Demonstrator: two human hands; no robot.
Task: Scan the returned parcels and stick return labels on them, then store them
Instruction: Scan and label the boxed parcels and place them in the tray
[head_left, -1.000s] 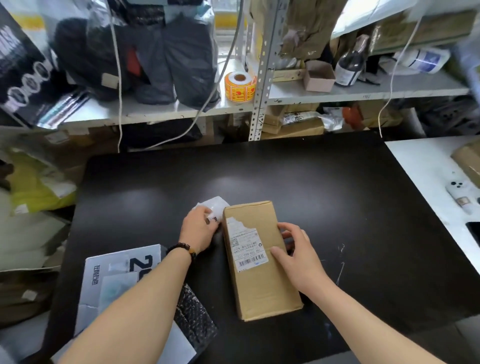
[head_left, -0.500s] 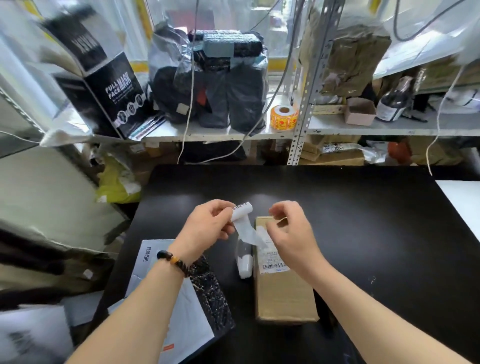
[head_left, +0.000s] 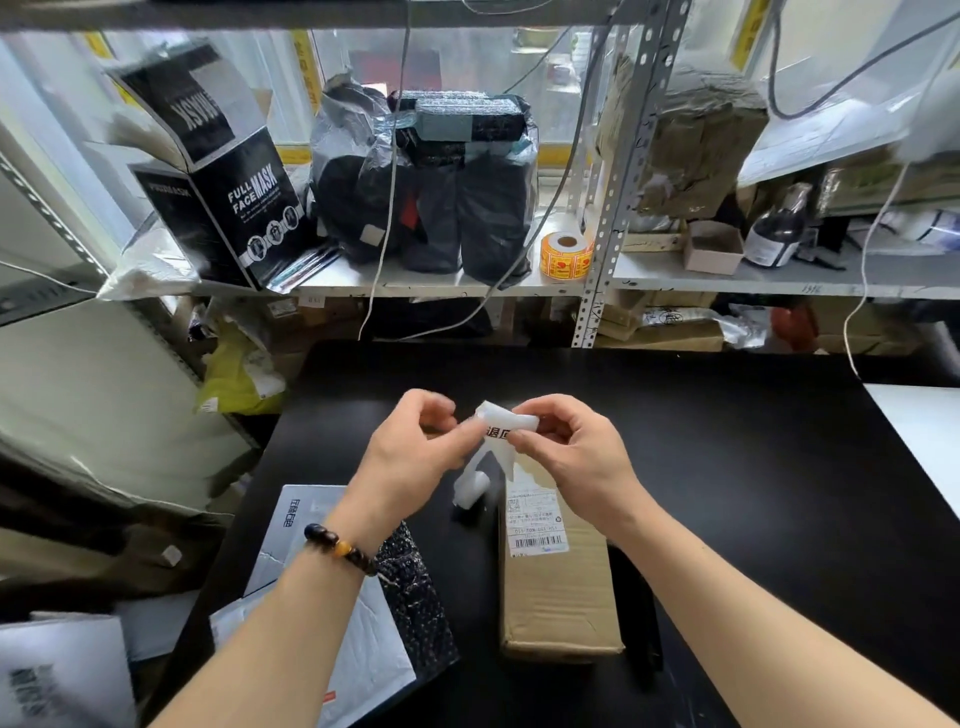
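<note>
Two hands meet above the black table (head_left: 727, 467), both pinching one strip of white return labels (head_left: 506, 423). The left hand (head_left: 415, 447) has its grip closed on the strip's left side, thumb and fingertips pressed together on the paper. The right hand (head_left: 566, 447) is clamped on the right side, just above bold black characters printed on the label. From between the hands a loose tail of backing paper (head_left: 470, 486) curls down toward the table, ending just left of the cardboard parcel (head_left: 558, 587); whether it touches the table cannot be told.

That parcel lies flat on the table below the right hand, long side running away from the person, with a white barcode sticker (head_left: 535, 525) on its top face near the far end. Left of it, under the left forearm, sit a dark speckled bubble mailer (head_left: 415, 597) and a white mailer (head_left: 291, 525) overlapping at the table's near-left edge. A beaded bracelet (head_left: 340, 548) circles the left wrist.

Beyond the table, a metal shelf (head_left: 415, 283) holds a black "FULL FACE MASK" box (head_left: 244, 208), dark plastic-wrapped bundles (head_left: 431, 197) and an orange roll of stickers (head_left: 566, 254).
</note>
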